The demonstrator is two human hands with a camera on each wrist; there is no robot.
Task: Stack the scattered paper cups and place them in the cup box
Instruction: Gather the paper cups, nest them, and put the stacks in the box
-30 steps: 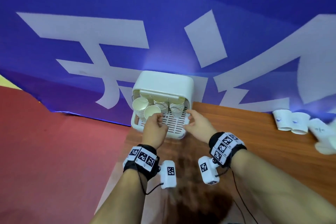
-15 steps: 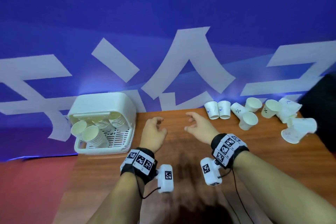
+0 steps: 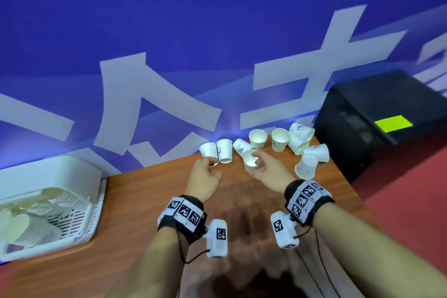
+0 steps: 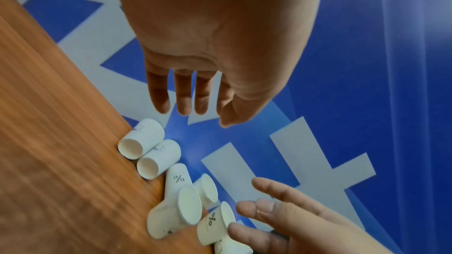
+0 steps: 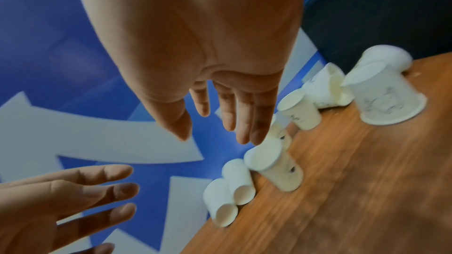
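Observation:
Several white paper cups lie scattered along the table's back edge. Two lie side by side (image 3: 224, 151) (image 4: 143, 140) (image 5: 238, 179), others stand or lie tipped to the right (image 3: 280, 139) (image 5: 389, 99). My left hand (image 3: 210, 164) (image 4: 190, 111) hovers open just in front of the leftmost cups and holds nothing. My right hand (image 3: 258, 162) (image 5: 220, 128) is open too, its fingers spread close to a tipped cup (image 3: 249, 163) (image 5: 266, 157); no contact shows. The white cup box (image 3: 48, 174) sits at the far left with stacks of cups inside.
The wooden table (image 3: 145, 201) ends at a blue banner wall (image 3: 217, 31) right behind the cups. A black box (image 3: 375, 109) with a green label stands past the table's right edge. Red floor lies on the right.
The view has swung right from the cup box to the scattered cups. Both hands left the box front and moved right across the table, empty, up to the cups.

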